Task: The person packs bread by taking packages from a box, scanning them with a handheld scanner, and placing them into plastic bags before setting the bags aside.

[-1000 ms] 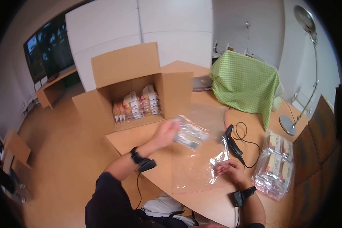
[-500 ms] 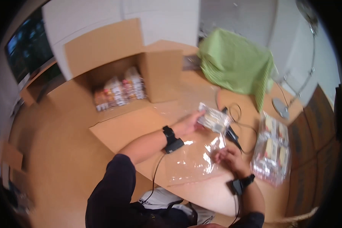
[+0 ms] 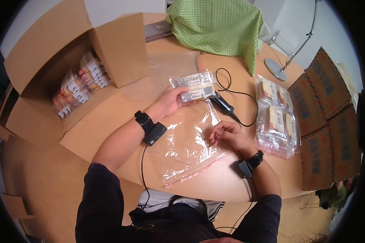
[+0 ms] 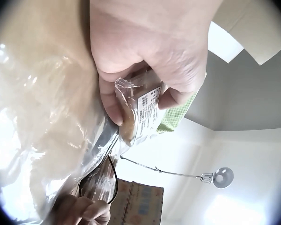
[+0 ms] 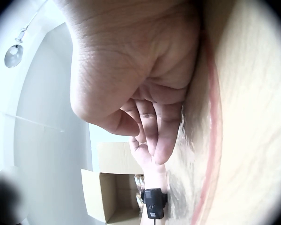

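Note:
My left hand (image 3: 169, 102) grips a clear-wrapped food packet (image 3: 195, 86), thumb on top and fingers beneath. A white label with a barcode faces up on it. In the left wrist view the packet (image 4: 143, 110) is pinched between thumb and fingers, with something pale brown inside the wrap. Just beyond it lies a black handheld barcode scanner (image 3: 225, 107), partly hidden by the packet. Beneath both hands a large clear plastic bag (image 3: 182, 152) lies flat on the table. Over its right part is my right hand (image 3: 230, 135), fingers loosely bent with nothing in them.
An open cardboard box (image 3: 121, 52) on the left holds several wrapped packets (image 3: 75, 89). At the right lies a filled clear bag of packets (image 3: 276, 117), near printed cardboard (image 3: 318, 117). A green checked cloth (image 3: 219, 28) and a lamp base (image 3: 275, 69) stand behind.
My left hand has carried the packet away from the box, rightward to beside the scanner, with its barcode side now up. The right hand stays over the bag. The head view has tilted down.

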The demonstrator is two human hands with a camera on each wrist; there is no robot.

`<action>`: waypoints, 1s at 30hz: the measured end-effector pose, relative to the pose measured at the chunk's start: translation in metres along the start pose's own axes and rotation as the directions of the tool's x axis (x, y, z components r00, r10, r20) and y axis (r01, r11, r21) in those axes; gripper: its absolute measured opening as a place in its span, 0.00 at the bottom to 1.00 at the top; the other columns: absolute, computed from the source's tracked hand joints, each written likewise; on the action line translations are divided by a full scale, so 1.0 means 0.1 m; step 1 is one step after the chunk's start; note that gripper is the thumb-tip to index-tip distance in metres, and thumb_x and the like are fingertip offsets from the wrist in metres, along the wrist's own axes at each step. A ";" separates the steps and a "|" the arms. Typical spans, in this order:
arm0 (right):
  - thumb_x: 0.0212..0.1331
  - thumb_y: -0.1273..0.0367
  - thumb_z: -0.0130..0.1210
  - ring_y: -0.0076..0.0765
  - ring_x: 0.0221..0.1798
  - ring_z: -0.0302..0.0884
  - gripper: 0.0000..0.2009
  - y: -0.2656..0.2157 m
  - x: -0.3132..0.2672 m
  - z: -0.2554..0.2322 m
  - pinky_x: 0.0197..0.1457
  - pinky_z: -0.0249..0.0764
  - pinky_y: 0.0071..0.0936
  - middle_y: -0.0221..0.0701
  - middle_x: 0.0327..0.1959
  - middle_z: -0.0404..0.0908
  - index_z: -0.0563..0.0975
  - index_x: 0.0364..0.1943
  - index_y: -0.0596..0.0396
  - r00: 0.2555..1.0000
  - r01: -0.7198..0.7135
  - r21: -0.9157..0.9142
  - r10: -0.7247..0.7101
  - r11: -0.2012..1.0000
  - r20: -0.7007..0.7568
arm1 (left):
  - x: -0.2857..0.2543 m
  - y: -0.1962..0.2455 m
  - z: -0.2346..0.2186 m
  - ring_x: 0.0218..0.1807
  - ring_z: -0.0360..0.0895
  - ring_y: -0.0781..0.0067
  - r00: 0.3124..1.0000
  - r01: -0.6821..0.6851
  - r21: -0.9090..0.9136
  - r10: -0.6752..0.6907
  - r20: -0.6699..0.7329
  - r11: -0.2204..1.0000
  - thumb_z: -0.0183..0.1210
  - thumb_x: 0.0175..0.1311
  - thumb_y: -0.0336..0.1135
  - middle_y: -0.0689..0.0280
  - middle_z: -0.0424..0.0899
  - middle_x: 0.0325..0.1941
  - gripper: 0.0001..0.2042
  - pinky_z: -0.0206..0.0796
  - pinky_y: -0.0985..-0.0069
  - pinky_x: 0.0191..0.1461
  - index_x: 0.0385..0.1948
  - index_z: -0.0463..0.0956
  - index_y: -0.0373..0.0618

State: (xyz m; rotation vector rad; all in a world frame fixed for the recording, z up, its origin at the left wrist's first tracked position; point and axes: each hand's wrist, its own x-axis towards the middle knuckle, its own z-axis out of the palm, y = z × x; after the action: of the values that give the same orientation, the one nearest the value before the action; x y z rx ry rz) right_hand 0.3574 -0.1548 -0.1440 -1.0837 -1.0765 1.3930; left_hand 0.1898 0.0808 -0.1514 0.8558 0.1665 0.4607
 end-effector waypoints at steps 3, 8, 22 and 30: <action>0.66 0.78 0.48 0.36 0.37 0.83 0.06 0.00 0.01 0.02 0.41 0.81 0.29 0.42 0.38 0.82 0.75 0.42 0.67 1.000 0.010 -0.049 -0.009 0.999 0.025 | 0.00 0.01 -0.02 0.55 0.79 0.54 1.000 0.005 -0.030 -0.006 -0.006 1.000 0.53 0.65 0.28 0.51 0.77 0.57 0.21 0.76 0.58 0.53 0.59 0.64 0.36; 0.68 0.75 0.48 0.35 0.38 0.83 0.06 -0.18 -0.01 0.08 0.41 0.80 0.29 0.39 0.37 0.83 0.76 0.42 0.64 0.997 -0.032 -0.244 0.050 0.969 0.065 | 0.01 -0.01 -0.06 0.54 0.79 0.52 1.000 0.002 -0.061 -0.002 -0.008 0.998 0.51 0.64 0.28 0.48 0.76 0.57 0.20 0.77 0.57 0.52 0.58 0.64 0.31; 0.48 0.63 0.57 0.51 0.52 0.77 0.19 -0.49 0.79 -0.30 0.55 0.73 0.44 0.46 0.45 0.80 0.73 0.42 0.61 0.913 -0.384 -0.923 -0.161 -0.028 -0.375 | 0.05 -0.01 -0.08 0.58 0.76 0.52 0.997 0.063 -0.096 -0.067 -0.048 0.993 0.51 0.62 0.31 0.49 0.75 0.59 0.23 0.72 0.56 0.59 0.59 0.63 0.32; 0.48 0.62 0.57 0.54 0.52 0.78 0.20 -0.31 0.98 -0.42 0.54 0.73 0.44 0.51 0.47 0.80 0.73 0.43 0.63 0.928 -0.251 -0.961 -0.255 0.117 -0.273 | 0.02 0.01 -0.03 0.58 0.75 0.52 0.995 0.063 -0.090 -0.069 -0.071 0.994 0.48 0.63 0.31 0.50 0.74 0.61 0.23 0.71 0.55 0.59 0.60 0.62 0.34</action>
State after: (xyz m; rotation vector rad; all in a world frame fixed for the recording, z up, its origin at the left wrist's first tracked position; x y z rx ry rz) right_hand 0.3972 -0.0521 -0.1281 -2.2179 -1.7496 0.0992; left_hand 0.1901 0.0849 -0.1525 0.7455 0.2409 0.4348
